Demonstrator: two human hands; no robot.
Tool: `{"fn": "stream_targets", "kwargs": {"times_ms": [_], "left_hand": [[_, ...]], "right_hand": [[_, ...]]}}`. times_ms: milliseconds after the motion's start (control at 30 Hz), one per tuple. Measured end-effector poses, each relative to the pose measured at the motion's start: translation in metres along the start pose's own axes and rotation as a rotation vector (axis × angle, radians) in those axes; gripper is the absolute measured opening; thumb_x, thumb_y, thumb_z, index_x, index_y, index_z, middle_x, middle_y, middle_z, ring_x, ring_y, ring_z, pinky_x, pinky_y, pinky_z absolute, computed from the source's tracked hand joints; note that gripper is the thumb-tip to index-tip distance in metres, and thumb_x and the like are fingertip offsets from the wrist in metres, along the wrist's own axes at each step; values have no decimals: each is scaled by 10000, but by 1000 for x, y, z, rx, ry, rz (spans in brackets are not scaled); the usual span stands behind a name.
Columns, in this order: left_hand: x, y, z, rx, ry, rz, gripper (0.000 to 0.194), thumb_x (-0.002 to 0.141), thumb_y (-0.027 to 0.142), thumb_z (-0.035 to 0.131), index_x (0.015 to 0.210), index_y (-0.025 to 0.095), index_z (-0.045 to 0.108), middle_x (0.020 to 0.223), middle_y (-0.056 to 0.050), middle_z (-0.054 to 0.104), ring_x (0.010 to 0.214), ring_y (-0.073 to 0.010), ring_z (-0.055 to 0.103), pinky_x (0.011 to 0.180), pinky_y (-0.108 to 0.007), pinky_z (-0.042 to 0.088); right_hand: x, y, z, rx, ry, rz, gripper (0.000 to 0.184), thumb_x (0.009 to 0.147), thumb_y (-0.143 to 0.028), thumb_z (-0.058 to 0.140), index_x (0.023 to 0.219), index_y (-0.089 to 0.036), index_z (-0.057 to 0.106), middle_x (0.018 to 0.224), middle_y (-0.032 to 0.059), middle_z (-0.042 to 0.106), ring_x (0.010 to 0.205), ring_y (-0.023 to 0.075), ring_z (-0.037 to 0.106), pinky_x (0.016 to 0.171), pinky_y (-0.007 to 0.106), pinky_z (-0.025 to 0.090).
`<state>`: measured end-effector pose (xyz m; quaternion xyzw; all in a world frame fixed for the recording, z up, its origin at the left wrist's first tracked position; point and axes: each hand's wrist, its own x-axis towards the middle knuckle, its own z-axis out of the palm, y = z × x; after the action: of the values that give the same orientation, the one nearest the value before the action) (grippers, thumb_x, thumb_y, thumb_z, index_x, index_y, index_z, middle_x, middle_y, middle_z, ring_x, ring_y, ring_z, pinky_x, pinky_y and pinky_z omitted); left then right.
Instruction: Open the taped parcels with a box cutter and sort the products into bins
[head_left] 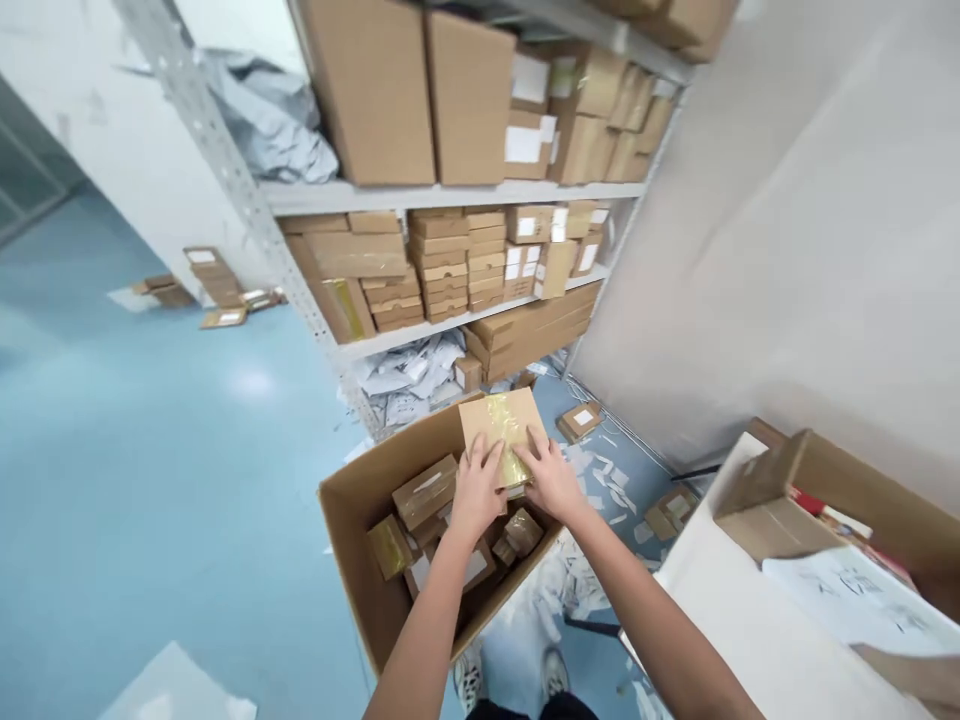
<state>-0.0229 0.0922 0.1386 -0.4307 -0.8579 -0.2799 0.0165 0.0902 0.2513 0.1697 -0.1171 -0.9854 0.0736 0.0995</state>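
Observation:
My left hand (pixel 474 492) and my right hand (pixel 551 478) both grip the near edge of a flat brown parcel (pixel 501 422) wrapped in shiny clear tape. I hold it tilted over the far side of a large open cardboard carton (pixel 352 560) on the floor. Inside the carton lie several small taped parcels (pixel 424 492). My fingers are curled onto the parcel's edge, thumbs on top.
A metal shelf rack (pixel 315 195) ahead holds stacks of cardboard boxes and grey mailer bags. Paper scraps and small boxes litter the blue floor (pixel 150 450). A white table (pixel 750 620) with an open box (pixel 825 490) and papers stands at right. My shoes show below.

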Motion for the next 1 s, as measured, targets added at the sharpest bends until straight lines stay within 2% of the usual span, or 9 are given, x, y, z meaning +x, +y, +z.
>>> {"fn": "stream_targets", "kwargs": {"times_ms": [100,200,267,367,567,700,833,900,1000], "left_hand": [[-3,52,-30,42,43,99,975,781,291,796,1620,350,303,1747,-51,140,1545,-418,286,1225,-557,358],[-7,112,-30,61,30,221,994,794,327,789,1634,368,260,1754,-30,101,1544,-423,283,1212,-558,375],[-10,159,-12,59,-10,308,1003,789,323,787,1635,372,251,1756,-33,85,1537,-421,298,1196,-559,391],[-24,240,38,32,-105,434,980,776,294,788,1622,355,295,1754,-54,101,1511,-426,342,1167,-551,415],[-86,401,170,-128,-405,670,931,734,200,782,1580,296,406,1734,-111,186,1496,-395,387,1184,-511,392],[-131,477,246,-219,-629,807,947,722,178,779,1582,287,399,1735,-121,176,1540,-358,322,1216,-523,342],[-173,515,301,-208,-750,865,933,725,117,761,1574,281,411,1734,-119,184,1571,-349,255,1244,-553,283],[-188,521,316,-198,-754,858,941,712,65,748,1566,282,419,1732,-109,197,1581,-347,229,1260,-557,247],[-196,517,326,-220,-739,837,959,710,37,747,1566,304,409,1738,-92,182,1585,-337,222,1267,-547,239]], "right_hand": [[-36,0,-60,1,90,58,940,720,-100,781,1556,-356,439,1719,94,176,1374,404,408,1055,538,481],[-91,21,-107,-7,142,145,948,720,-105,780,1561,-360,427,1714,95,181,1358,395,409,1031,520,500],[-138,47,-127,-10,157,226,933,727,-122,780,1559,-353,428,1712,103,183,1352,396,406,1010,510,510],[-228,97,-140,-8,159,388,901,742,-157,783,1553,-347,438,1713,104,184,1350,392,404,985,493,522],[-430,185,-123,-26,110,761,871,779,-192,779,1564,-330,428,1714,121,188,1333,378,420,988,490,513],[-540,222,-89,-34,110,976,881,799,-184,770,1583,-335,398,1723,115,160,1321,384,436,964,472,519],[-610,237,-50,-4,110,1105,922,787,-126,754,1605,-324,377,1734,109,134,1370,410,407,1027,503,475],[-627,239,-36,5,121,1122,947,780,-90,729,1621,-312,353,1738,107,130,1387,420,395,1071,533,438],[-633,238,-27,25,150,1109,978,773,-54,701,1636,-315,323,1740,99,131,1399,426,388,1089,550,420]]}}
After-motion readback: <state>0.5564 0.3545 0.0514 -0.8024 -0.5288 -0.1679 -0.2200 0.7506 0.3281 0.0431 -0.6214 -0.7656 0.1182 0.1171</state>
